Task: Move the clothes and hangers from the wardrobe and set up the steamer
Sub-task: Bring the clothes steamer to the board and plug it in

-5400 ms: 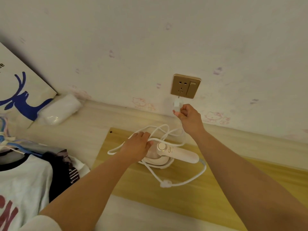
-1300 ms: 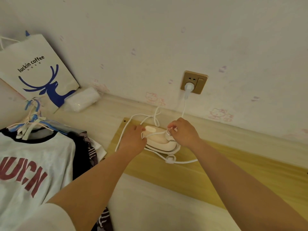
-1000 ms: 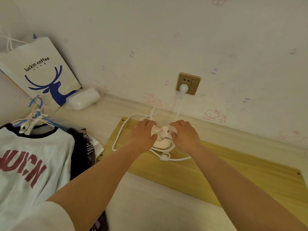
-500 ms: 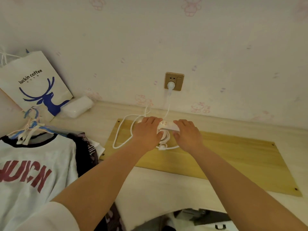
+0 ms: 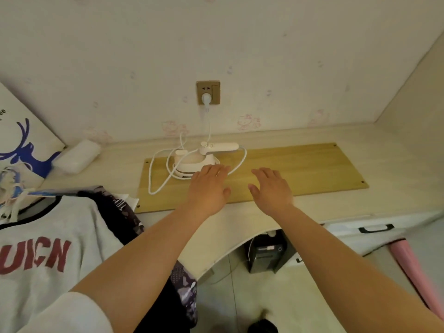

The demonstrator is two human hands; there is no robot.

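The white steamer (image 5: pixel 201 157) stands on the yellow wooden board (image 5: pixel 300 169) near the wall, its handle pointing right. Its white cord (image 5: pixel 156 179) loops over the board and its plug (image 5: pixel 206 99) sits in the wall socket (image 5: pixel 208 92). My left hand (image 5: pixel 209 188) hovers flat just in front of the steamer, fingers straight, holding nothing. My right hand (image 5: pixel 270 188) is flat over the board to the right, also empty. A pile of clothes, topped by a grey shirt with red letters (image 5: pixel 45 251), lies at the left with hangers (image 5: pixel 12 188) at its collar.
A white paper bag with a blue deer (image 5: pixel 21 145) leans on the wall at the left, a white packet (image 5: pixel 77 156) beside it. The desk's curved front edge (image 5: pixel 240 246) runs below my hands. A drawer handle (image 5: pixel 376 228) and a pink item (image 5: pixel 413 272) are at the right.
Both hands have let go of the steamer and drawn back toward me, now open. The steamer stands alone with its handle to the right. The view has pulled back.
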